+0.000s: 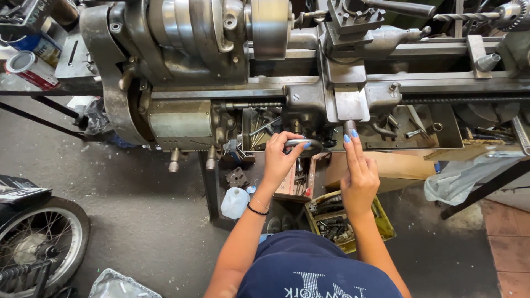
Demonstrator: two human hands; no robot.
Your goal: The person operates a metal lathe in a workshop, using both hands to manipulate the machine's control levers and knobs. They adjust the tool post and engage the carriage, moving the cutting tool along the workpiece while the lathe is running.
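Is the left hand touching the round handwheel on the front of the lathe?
Touching. The head view shows the left hand with its fingers curled over the rim of the handwheel, with no gap between them.

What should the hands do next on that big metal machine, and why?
Probably turn the round handwheel a little. The left hand already grips its rim, and the right hand has two fingertips on the small crank handle of the carriage, so both seem set to feed it slowly.
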